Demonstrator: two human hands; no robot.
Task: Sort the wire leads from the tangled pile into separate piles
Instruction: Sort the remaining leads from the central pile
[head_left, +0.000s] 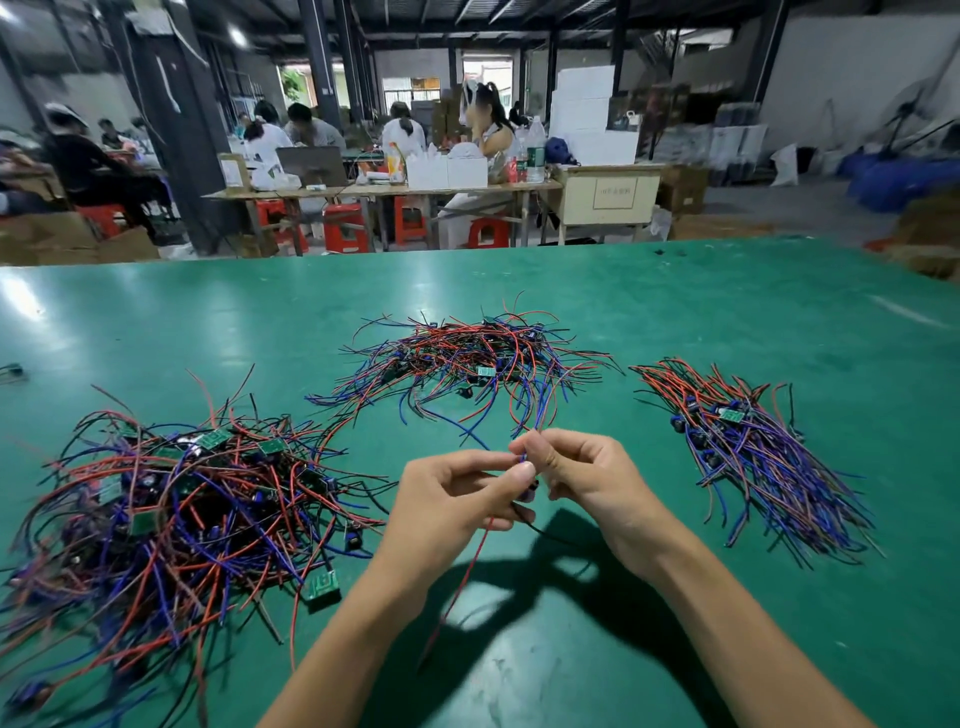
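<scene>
Fingers (524, 470) of both hands meet above the table (675, 312), near its front middle. Large pile (171, 509) lies well left of the fingers. Middle pile (467, 364) lies beyond them, its nearest strands reaching up to the fingertips. Right pile (753, 457) lies well right, apart from the other two. One lead (467, 566) hangs below the fingers, toward the near edge.
</scene>
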